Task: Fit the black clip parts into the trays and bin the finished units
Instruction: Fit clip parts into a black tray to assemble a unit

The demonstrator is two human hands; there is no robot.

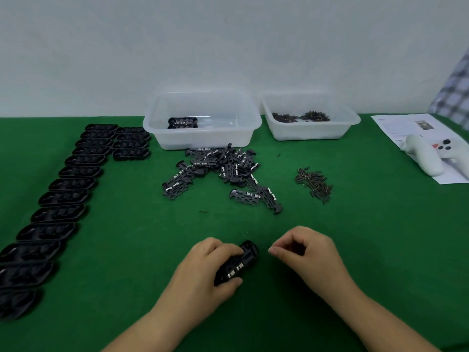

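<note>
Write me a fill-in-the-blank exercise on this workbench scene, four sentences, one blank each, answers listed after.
1. The left hand grips a black tray unit on the ____ cloth.
2. The rows of empty black trays lie to the person's ____.
3. The pile of clip parts lies in front of the ____ plastic bin.
4. The white game controller rests on a sheet of ____.

Answers: green; left; left; paper
</note>
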